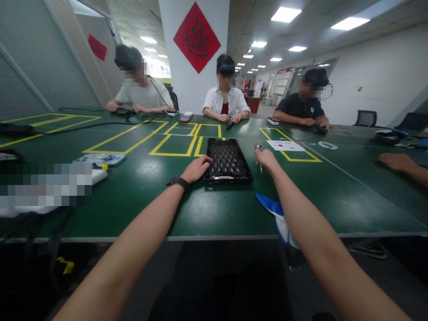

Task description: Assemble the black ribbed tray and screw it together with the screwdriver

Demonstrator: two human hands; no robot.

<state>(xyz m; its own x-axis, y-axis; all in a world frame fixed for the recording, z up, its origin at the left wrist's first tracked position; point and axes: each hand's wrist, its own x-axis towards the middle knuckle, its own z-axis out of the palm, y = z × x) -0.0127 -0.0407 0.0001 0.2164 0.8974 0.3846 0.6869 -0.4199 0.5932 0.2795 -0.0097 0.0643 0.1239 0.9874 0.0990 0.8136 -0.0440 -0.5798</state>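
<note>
A black open case [228,179] lies on the green table [207,218], with rows of small shiny pieces inside and a silvery bar along its near edge. My left hand [197,169], with a dark band at the wrist, rests its fingers on the case's left rim. To the right of the case, my right hand [266,159] is closed round a small metal tool [258,146]; its round end points away and a thin shaft shows below the fingers. A blue and white cloth item [272,207] lies by my right forearm.
Yellow tape rectangles and a white paper [286,146] lie beyond the case. A tape roll [328,145] is at the right. White device [96,176] and cables are left. Three people sit opposite; another person's hand [396,162] rests at the right.
</note>
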